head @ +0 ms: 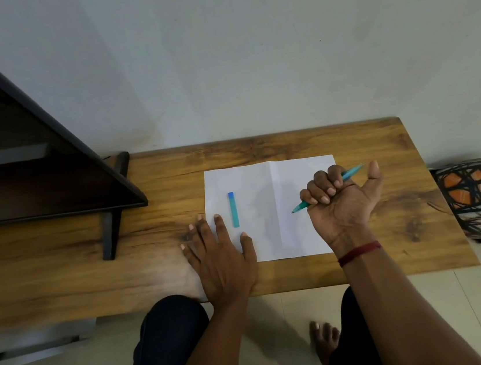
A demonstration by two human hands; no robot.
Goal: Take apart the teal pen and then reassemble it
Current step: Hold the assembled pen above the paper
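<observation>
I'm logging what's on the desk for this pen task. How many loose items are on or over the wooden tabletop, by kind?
Teal pen, held in the right hand: 1
Teal cap with blue end, lying on the paper: 1
White paper sheet: 1
Total: 3
The left hand rests flat at the paper's edge, holding nothing.

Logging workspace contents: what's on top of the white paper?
On the white paper: a teal cap lying loose, and fingers of the flat left hand on its corner. The right hand holds the teal pen over it, hiding paper beneath.
</observation>
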